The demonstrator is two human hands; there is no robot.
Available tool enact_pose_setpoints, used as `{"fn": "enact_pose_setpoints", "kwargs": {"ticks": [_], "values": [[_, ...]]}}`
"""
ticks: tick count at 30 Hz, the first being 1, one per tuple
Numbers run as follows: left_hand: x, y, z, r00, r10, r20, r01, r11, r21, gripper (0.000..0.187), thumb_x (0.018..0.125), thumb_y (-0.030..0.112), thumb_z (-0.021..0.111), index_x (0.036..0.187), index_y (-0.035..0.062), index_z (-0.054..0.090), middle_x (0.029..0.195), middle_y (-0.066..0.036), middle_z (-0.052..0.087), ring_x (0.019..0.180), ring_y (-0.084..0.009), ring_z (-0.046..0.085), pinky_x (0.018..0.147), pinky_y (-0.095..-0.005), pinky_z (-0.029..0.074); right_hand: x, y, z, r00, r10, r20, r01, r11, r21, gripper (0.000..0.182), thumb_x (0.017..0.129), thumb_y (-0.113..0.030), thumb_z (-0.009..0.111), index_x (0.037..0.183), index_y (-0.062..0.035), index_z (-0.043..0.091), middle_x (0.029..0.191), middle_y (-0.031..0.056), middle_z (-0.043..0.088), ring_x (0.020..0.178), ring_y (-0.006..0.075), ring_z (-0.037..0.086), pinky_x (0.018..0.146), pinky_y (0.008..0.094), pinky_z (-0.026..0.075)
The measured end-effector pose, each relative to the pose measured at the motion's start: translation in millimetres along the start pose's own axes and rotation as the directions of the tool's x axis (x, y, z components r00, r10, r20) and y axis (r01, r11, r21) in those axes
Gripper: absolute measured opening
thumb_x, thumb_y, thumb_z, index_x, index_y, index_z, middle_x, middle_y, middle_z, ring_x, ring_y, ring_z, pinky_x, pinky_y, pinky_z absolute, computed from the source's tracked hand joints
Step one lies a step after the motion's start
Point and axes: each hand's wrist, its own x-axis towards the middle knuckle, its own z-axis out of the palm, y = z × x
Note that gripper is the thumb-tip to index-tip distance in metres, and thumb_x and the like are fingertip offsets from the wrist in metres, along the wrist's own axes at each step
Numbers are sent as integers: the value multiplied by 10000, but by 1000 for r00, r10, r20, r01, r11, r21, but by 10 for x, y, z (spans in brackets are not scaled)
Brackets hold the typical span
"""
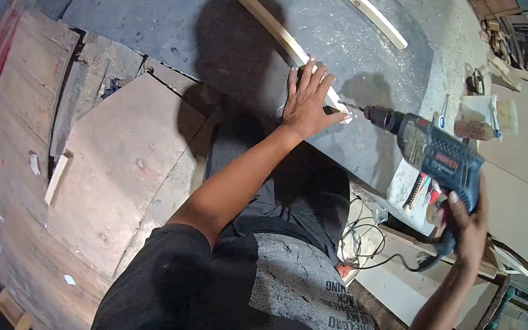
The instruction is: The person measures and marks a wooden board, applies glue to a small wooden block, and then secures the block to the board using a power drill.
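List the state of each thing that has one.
Drill: held, bit at the strip's end; spinning or not, unclear.
Strip: lying under the left hand.
Other strip: lying apart.
Cord: loosely looped.
Left hand: open, fingers spread.
Right hand: closed on the drill's handle.

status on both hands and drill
Left hand over wooden strip. Right hand gripping drill, bit at strip's end, contact unclear. Cord clear of strip.

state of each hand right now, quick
Left hand: open, laid over the wooden strip near its end.
Right hand: closed, holding the corded power drill.
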Motion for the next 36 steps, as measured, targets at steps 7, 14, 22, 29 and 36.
{"fn": "enact_pose_setpoints", "kwargs": {"ticks": [7, 14, 22, 29, 36], "values": [[-5, -119, -172, 998, 67, -17, -69, 987, -147, 712, 668, 264, 728, 1310, 139, 444, 1430, -136, 350, 1398, -318, 225, 1105, -557, 144, 482, -865, 46, 951, -152, 269, 221, 943, -248, 749, 795, -127, 744, 1420, -30, 343, 916, 78, 616, 660, 97, 559, 569, 214, 460], [1050, 443, -923, 966, 227, -123, -227, 520, -823, 346, 943, 307, 530, 1175, 56, 581, 1107, -84, 611, 1063, -199, 575, 888, -319, 466, 715, -1131, 126, 894, -168, 414, 314, 895, -315, 742, 784, -170, 767, 1397, -32, 372, 879, 57, 591, 603, 80, 527, 528, 219, 439], [1329, 1234, -999, 893, 447, 54, -225, 546, -807, 759, 724, 744, 602, 939, 20, 678, 676, -65, 624, 673, -173, 641, 606, -288, 514, 667, -1429, 270, 850, -147, 507, 361, 863, -354, 778, 793, -150, 751, 1426, -22, 318, 923, 70, 590, 617, 89, 532, 551, 224, 452], [1329, 1190, -976, 920, 390, 45, -219, 606, -765, 725, 786, 719, 549, 877, 12, 681, 657, -79, 624, 654, -160, 638, 608, -294, 505, 733, -1396, 278, 819, -183, 544, 412, 847, -336, 748, 795, -149, 746, 1413, -41, 338, 902, 61, 588, 599, 87, 527, 504, 220, 436], [1321, 1165, -928, 916, 399, 41, -226, 598, -769, 760, 846, 719, 441, 937, 2, 674, 720, -113, 645, 691, -184, 645, 664, -318, 509, 662, -1493, 306, 841, -133, 524, 372, 846, -382, 703, 795, -155, 747, 1382, -40, 377, 934, 58, 600, 642, 86, 532, 534, 222, 444]]}}
